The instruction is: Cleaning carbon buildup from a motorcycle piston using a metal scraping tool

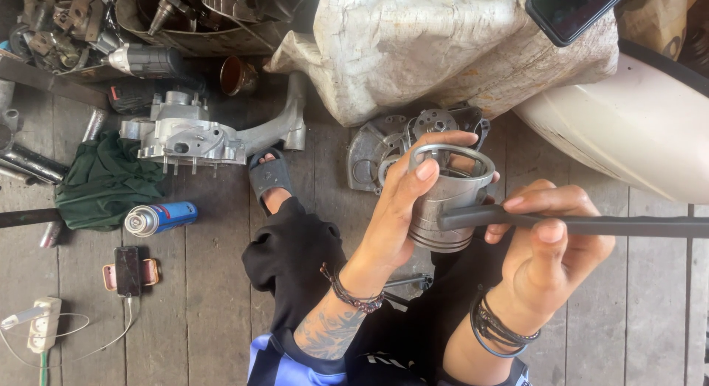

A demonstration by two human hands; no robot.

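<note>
Right hand on dark rod; left hand around piston.

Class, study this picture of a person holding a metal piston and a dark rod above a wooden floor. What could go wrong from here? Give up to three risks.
1. The left hand grips the piston by fingers only; it might slip and drop onto the person's legs.
2. The dark rod in the right hand touches the piston's side and could scratch it.
3. The spray can lies loose on the floor and could roll.
</note>
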